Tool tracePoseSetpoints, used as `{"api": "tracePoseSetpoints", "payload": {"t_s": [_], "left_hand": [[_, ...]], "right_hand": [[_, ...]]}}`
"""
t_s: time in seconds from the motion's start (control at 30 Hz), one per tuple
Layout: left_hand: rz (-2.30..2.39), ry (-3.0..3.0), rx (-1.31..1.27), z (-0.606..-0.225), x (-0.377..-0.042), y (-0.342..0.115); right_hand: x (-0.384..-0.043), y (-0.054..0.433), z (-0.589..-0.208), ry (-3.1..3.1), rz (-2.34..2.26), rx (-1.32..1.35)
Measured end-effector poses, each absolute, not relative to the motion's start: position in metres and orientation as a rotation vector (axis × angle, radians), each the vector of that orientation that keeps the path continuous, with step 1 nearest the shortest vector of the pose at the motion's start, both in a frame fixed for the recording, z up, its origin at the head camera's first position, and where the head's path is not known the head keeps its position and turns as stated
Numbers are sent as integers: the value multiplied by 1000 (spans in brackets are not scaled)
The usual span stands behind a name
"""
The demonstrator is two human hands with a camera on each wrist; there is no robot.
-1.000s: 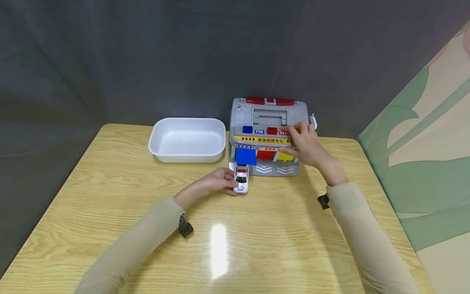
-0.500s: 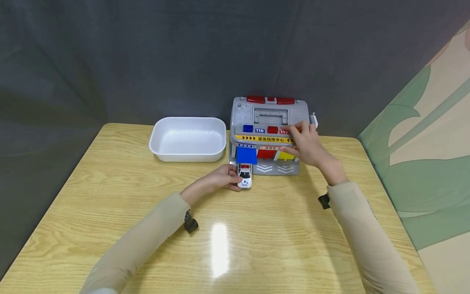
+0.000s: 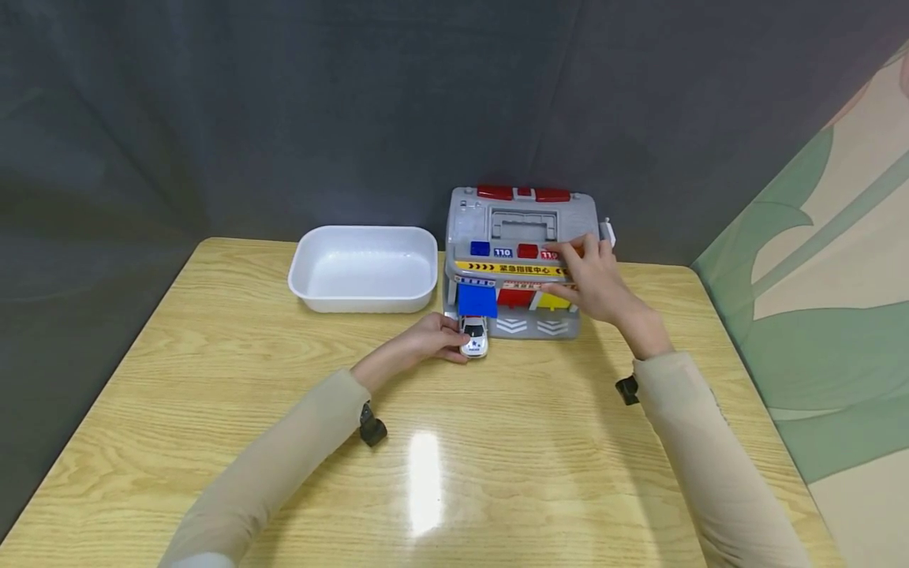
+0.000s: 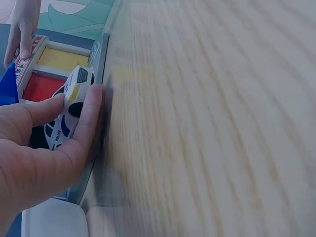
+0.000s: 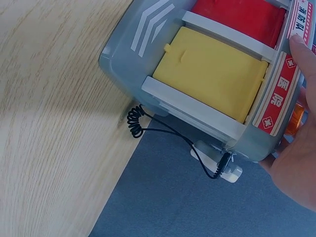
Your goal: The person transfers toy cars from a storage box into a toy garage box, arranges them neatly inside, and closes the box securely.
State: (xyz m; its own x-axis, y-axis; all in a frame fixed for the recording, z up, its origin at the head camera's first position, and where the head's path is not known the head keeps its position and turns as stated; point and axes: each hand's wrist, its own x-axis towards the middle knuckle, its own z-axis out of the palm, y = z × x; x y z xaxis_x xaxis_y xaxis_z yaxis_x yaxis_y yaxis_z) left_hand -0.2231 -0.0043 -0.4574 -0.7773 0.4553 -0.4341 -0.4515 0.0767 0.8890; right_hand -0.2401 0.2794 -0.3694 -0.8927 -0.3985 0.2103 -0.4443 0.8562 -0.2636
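Note:
A white toy police car [image 3: 473, 338] points its rear into the left bay of a grey toy garage [image 3: 469, 221], under the raised blue door [image 3: 477, 300]. My left hand [image 3: 431, 339] pinches the car from its left side, thumb near the hood. In the left wrist view the thumb and a finger lie on either side of the car [image 4: 69, 111]. My right hand [image 3: 596, 280] grips the garage's front roof edge at the right, fingers on top and thumb below on the sign strip. The red door [image 3: 514, 297] and yellow door [image 5: 212, 71] are down.
A white plastic tub [image 3: 362, 304] stands left of the garage. On the garage's right side hang a white handpiece [image 5: 217, 165] and a coiled black cord [image 5: 136, 121]. A dark curtain [image 3: 319, 118] rises behind the wooden table [image 3: 525, 457].
My left hand has pushed the police car backward, away from me and slightly right, further under the blue door. The right hand keeps its place on the roof edge.

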Motion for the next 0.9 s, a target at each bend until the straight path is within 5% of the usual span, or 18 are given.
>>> {"api": "tracePoseSetpoints", "payload": {"t_s": [0.9], "left_hand": [[1809, 1599, -53, -456, -239, -8]], "right_hand": [[-240, 279, -368, -2890, 464, 647]]}}
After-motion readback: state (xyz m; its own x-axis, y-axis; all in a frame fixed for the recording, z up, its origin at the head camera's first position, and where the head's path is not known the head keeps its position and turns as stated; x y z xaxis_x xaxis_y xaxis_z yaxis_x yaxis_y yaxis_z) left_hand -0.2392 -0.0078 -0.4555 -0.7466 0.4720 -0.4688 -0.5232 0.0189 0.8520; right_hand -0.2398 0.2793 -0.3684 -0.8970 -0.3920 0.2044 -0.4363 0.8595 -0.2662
